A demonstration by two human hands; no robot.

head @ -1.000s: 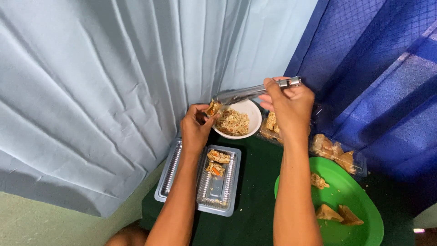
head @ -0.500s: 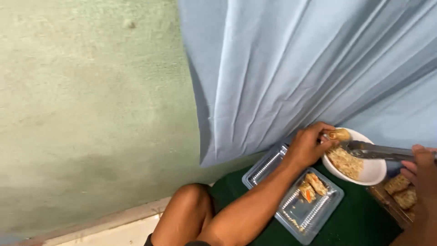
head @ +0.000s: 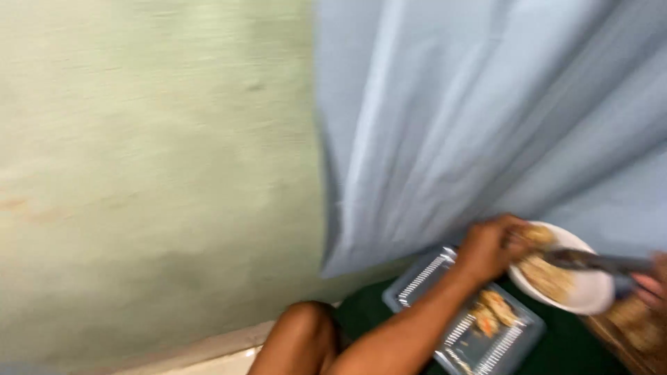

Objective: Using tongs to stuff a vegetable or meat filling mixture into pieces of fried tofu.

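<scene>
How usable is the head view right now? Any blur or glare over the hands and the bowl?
Head view: motion blur smears everything; left hand, white bowl and tongs have soft edges. Right hand is cut off at the frame edge. No glare; light is dim and even. The clear tray stays readable.

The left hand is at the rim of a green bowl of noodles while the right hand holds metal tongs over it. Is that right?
Not quite: in the head view the bowl is white, not green. The rest stands: the left hand is at its rim and the right hand holds metal tongs over the noodles.
</scene>
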